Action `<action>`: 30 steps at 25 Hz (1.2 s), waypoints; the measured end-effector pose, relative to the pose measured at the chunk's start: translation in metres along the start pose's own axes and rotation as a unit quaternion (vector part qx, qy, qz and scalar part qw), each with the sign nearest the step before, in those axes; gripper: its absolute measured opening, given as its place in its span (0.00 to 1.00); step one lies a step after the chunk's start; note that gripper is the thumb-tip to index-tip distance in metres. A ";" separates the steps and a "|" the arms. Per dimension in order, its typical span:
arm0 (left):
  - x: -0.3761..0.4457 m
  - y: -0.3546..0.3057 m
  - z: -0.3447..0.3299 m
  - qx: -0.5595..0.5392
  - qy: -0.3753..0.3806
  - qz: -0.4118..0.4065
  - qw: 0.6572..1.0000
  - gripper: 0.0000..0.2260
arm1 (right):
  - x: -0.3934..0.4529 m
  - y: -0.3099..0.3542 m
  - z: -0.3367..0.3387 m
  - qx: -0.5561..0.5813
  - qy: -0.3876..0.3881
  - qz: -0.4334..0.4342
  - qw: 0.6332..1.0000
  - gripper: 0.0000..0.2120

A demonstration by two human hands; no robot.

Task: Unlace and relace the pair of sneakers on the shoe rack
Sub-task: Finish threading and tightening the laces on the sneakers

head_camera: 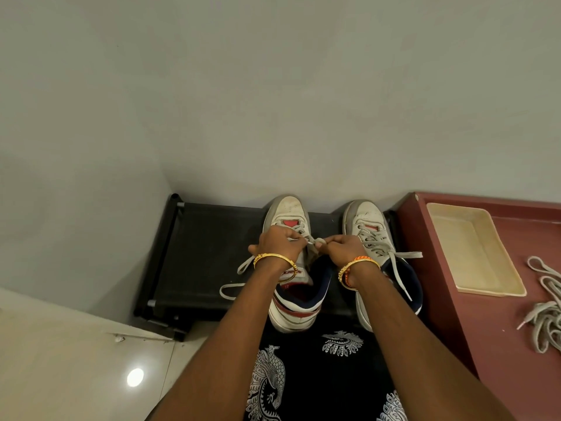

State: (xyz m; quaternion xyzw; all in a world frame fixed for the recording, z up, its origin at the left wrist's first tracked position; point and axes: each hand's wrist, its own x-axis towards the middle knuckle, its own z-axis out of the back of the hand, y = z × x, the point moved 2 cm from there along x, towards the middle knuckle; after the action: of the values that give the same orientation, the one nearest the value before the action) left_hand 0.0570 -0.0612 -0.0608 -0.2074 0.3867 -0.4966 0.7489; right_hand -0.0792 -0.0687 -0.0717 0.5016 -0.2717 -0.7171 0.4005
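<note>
Left sneaker (288, 256): sat on the shoe rack (206, 256).
Grip: left hand (277, 243) and right hand (344, 247) each pinched its shoelace (312, 240).
Risk: uneven pulling might loosen the knot.

Your frame was dim and flat, lit from overhead: one hot glare spot (135, 377) bounced off the glossy floor tile (60, 360). Shadows pooled soft over the black shoe rack (206, 256), killing detail there. Wide-angle lens bent the edges hard. Focus was mildly soft throughout, with no motion blur you'd notice.
</note>
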 end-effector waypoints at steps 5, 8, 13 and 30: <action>-0.002 -0.004 -0.006 0.031 -0.008 -0.007 0.999 0.12 | 0.003 -0.005 0.000 0.018 0.005 -0.006 1.000 0.07; -0.003 -0.005 -0.008 0.046 -0.015 -0.015 0.999 0.11 | -0.001 -0.005 0.001 0.052 0.035 -0.030 0.998 0.04; -0.005 -0.006 -0.008 0.072 -0.021 -0.017 0.997 0.12 | 0.001 -0.014 0.003 0.248 0.123 -0.148 0.949 0.14; -0.085 -0.003 -0.037 0.276 0.045 -0.147 0.949 0.21 | -0.114 0.135 0.091 0.267 -0.077 0.354 0.893 0.10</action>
State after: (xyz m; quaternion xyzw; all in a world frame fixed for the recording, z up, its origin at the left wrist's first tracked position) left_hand 0.0085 0.0171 -0.0493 -0.0247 0.2333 -0.6972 0.6774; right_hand -0.1040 -0.0452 0.1244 0.4039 -0.6425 -0.4644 0.4565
